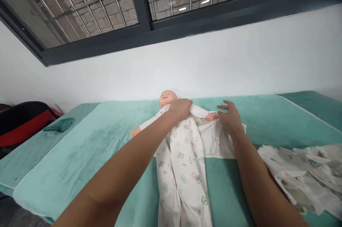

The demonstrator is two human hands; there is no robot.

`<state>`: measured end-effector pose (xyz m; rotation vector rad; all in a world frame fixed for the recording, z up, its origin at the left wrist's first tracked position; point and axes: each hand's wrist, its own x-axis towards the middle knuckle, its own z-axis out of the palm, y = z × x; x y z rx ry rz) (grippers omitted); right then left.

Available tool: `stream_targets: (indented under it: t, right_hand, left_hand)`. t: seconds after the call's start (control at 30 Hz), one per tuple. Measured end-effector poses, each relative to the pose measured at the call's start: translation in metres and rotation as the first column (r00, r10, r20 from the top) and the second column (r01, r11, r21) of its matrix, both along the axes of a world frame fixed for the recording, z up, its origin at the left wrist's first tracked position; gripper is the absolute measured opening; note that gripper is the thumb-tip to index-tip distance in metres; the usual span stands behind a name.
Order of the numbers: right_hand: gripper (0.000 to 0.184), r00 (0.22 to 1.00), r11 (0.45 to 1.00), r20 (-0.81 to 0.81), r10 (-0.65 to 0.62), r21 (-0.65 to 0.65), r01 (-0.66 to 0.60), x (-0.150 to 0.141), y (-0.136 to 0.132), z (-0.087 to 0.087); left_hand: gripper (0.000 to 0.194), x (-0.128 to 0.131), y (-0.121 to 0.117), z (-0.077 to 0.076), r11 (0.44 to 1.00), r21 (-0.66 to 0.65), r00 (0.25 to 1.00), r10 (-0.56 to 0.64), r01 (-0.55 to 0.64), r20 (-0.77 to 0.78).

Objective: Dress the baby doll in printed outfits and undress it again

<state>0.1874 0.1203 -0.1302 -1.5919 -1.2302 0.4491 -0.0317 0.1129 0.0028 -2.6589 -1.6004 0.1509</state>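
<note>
A baby doll lies on its back, its head by the wall, in a white long-sleeved top and white printed trousers. My left hand is curled at the doll's chest, by the shoulder of the outstretched arm. What its fingers grip is hidden. A white garment with a printed inner side is spread beneath and to the right of the doll. Beside the doll's small hand, my right hand pinches this garment's upper edge, with a couple of fingers stretched out. The doll's other arm points left.
Folded printed baby clothes lie at the right, near my right forearm. A teal padded mat covers the surface, which meets a white wall under a barred window. A red and black item stands at the far left.
</note>
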Motion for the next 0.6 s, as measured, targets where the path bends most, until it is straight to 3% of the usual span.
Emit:
stream_targets:
  t: [0.13,0.23,0.33,0.4,0.43,0.5,0.53,0.6]
  right_hand:
    - [0.062,0.998,0.999,-0.06,0.009,-0.048,-0.012,0.01,0.005,-0.007]
    - [0.052,0.987,0.998,-0.157,0.046,-0.037,-0.052,0.011,0.007,-0.008]
    - [0.04,0.878,0.997,-0.474,0.063,0.06,-0.039,0.015,0.008,-0.004]
    - [0.033,0.784,0.988,-0.621,0.014,0.13,0.086,0.017,0.008,0.002]
    - [0.03,0.783,0.973,-0.621,-0.026,0.165,0.163,0.016,0.007,0.006]
    - [0.028,0.877,0.934,-0.472,-0.095,0.263,0.243,0.006,0.002,0.014]
    - [0.028,0.935,0.924,-0.342,-0.092,0.321,0.208,-0.004,-0.002,0.019]
    - [0.031,0.997,0.931,-0.07,0.046,0.365,-0.017,-0.031,-0.013,0.026]
  left_hand:
    - [0.017,-0.014,0.001,0.003,0.998,0.016,0.997,0.055,-0.056,0.048]
    - [0.019,-0.013,0.005,-0.004,0.998,0.008,0.995,0.062,-0.063,0.076]
    - [0.021,-0.001,0.009,-0.015,0.999,-0.012,0.995,0.048,-0.047,0.082]
    - [0.022,0.011,0.009,-0.022,0.999,-0.038,0.996,0.04,-0.037,0.076]
    - [0.024,0.016,0.007,-0.025,0.998,-0.052,0.997,0.035,-0.031,0.07]
    - [0.03,0.019,-0.002,-0.027,0.999,-0.051,0.994,0.018,-0.013,0.104]
    - [0.033,0.015,-0.009,-0.028,1.0,-0.025,0.987,0.01,-0.006,0.16]
    - [0.035,-0.003,-0.026,-0.032,0.997,0.072,0.939,0.009,-0.036,0.345]
